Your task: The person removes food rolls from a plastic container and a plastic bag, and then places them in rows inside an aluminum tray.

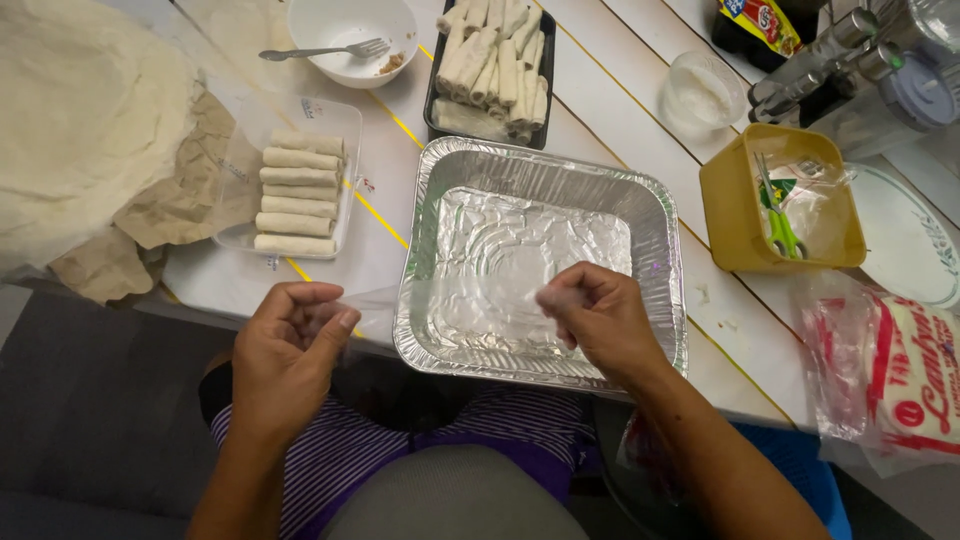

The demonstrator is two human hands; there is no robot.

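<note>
Your left hand (290, 350) and right hand (600, 315) sit closest, both pinched shut on the two ends of a clear plastic sheet (450, 300), thumbs pressed against curled fingers. You hold it stretched between them, so it stays flat rather than clinging to itself. The sheet hangs just over the near rim of the empty foil tray (545, 255); it is so thin and transparent that the crinkled foil shows straight through, and only a faint sheen and a soft edge beside your left thumb give it away.

Take the foil tray as centre. Left of it, a clear plastic tray (345, 125) carries a neat stack of pale rolls (297, 190), lying side by side. Behind the foil tray, a black tray (432, 100) is piled with more rolls (495, 65), and left of that stands a white bowl (350, 30) with a fork (320, 52) resting across it. Right of the foil tray, a yellow tub (725, 200) keeps green-handled scissors (778, 220) within reach on the white slatted table (620, 110).
</note>
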